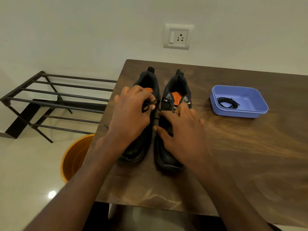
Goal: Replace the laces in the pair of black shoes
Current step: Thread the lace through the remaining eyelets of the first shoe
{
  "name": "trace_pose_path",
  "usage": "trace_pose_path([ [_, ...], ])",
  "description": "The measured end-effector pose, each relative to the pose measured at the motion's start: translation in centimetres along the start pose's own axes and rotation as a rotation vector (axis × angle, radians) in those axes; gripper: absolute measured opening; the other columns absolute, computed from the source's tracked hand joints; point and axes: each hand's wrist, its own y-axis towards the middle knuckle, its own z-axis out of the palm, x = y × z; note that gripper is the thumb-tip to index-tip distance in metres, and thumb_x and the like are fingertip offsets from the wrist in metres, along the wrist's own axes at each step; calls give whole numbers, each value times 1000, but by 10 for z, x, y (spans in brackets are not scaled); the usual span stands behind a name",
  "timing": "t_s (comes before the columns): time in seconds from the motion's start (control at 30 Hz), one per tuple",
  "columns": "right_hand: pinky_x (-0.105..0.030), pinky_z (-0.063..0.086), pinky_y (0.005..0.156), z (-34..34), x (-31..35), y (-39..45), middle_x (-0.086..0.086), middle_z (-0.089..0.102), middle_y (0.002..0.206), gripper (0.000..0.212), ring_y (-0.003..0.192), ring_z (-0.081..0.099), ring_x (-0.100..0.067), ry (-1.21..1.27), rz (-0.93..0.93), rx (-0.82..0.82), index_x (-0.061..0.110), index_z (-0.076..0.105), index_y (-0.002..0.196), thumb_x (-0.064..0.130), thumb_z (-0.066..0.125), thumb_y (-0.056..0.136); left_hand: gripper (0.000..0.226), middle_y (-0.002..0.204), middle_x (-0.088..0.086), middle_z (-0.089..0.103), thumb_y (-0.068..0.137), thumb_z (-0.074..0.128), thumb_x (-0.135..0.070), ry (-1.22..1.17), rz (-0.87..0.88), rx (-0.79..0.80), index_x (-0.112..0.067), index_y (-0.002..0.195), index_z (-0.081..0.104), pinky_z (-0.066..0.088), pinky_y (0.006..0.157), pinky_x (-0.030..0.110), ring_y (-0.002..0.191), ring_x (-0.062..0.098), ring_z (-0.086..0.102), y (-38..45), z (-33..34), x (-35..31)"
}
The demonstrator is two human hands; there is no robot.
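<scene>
Now: black shoes [166,117] side by side on desk [233,155]. Left hand [131,117] fingers pinch lace [147,105]; right hand [181,130], fingers spread, steadies right shoe. Best pull lace gently, eyelet by eyelet.

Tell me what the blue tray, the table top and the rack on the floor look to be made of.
Blue tray: likely moulded plastic, matte, with rounded corners and a stepped rim. Table top: wood or wood-look laminate, dark brown swirling grain with a slight sheen; which one is unclear. Rack: probably metal, thin dark straight bars on an angled frame.
</scene>
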Motion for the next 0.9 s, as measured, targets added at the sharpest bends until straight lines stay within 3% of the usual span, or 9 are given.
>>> trace_pose_path([
  [0.17, -38, 45, 74, -5, 11, 1, 10, 53, 83, 40, 77, 52, -13, 89, 105, -95, 31, 72, 90, 62, 49, 99, 25, 120, -3, 61, 93, 71, -19, 46, -70, -12, -25, 116, 66, 39, 103, 46, 117, 20, 50, -2, -5, -5],
  [0.27, -38, 55, 65, -16, 5, 0, 9, 67, 67, 38, 67, 64, -9, 421, 253, -126, 27, 73, 77, 58, 61, 95, 34, 126, -4, 56, 92, 69, -18, 119, -144, -3, -29, 124, 62, 25, 97, 35, 122, 20, 44, -4, -10, -11],
  [0.37, -17, 55, 63, -35, -1, -2, 12, 75, 75, 6, 71, 69, 4, 929, 458, -64, 24, 77, 85, 28, 78, 89, 57, 133, -6, 48, 80, 70, -16, 117, -202, 74, -35, 132, 55, 20, 96, 36, 128, 17, 38, -5, -17, -17],
  [0.4, -14, 52, 61, -42, -5, -3, 10, 76, 78, 7, 70, 69, 3, 1129, 526, -11, 19, 75, 93, 19, 79, 87, 63, 136, -7, 46, 77, 71, -17, 68, -234, 97, -36, 134, 53, 20, 100, 37, 131, 16, 37, -4, -20, -19],
  [0.47, -21, 49, 67, -57, -17, -4, 4, 75, 85, 25, 75, 69, -7, 1498, 596, 94, 16, 69, 105, 11, 76, 82, 64, 139, -11, 46, 74, 68, -22, -114, -267, 76, -40, 133, 51, 22, 110, 39, 133, 11, 38, -3, -28, -23],
  [0.57, -30, 49, 77, -76, -31, -7, 1, 65, 83, 17, 76, 63, -13, 1774, 482, 123, 19, 64, 103, 18, 67, 86, 50, 132, -11, 58, 80, 56, -27, -411, -157, -49, -33, 130, 56, 44, 112, 46, 129, 7, 52, -3, -32, -28],
  [0.7, -26, 50, 61, -95, -35, -10, 4, 57, 71, 15, 67, 59, -13, 1814, 289, 10, 17, 65, 108, 19, 59, 94, 29, 121, 2, 71, 108, 46, -8, -693, -29, -2, -9, 135, 57, 55, 95, 25, 116, 14, 67, -6, -35, -60],
  [0.8, -18, 34, 44, -101, -30, -13, 4, 60, 81, 21, 52, 48, -5, 1835, 206, 108, 18, 65, 111, 24, 57, 93, 33, 118, 5, 72, 111, 45, -19, -758, 44, 142, -6, 139, 55, 56, 98, 32, 114, 15, 69, -11, -28, -84],
  [0.9, -20, 23, 43, -99, -36, -11, 4, 59, 80, 20, 48, 37, -3, 1739, 192, 58, 17, 67, 110, 25, 59, 94, 20, 93, -5, 72, 106, 58, -20, -672, 62, 250, -11, 119, 70, 55, 79, 23, 85, 9, 69, -13, -19, -83],
])
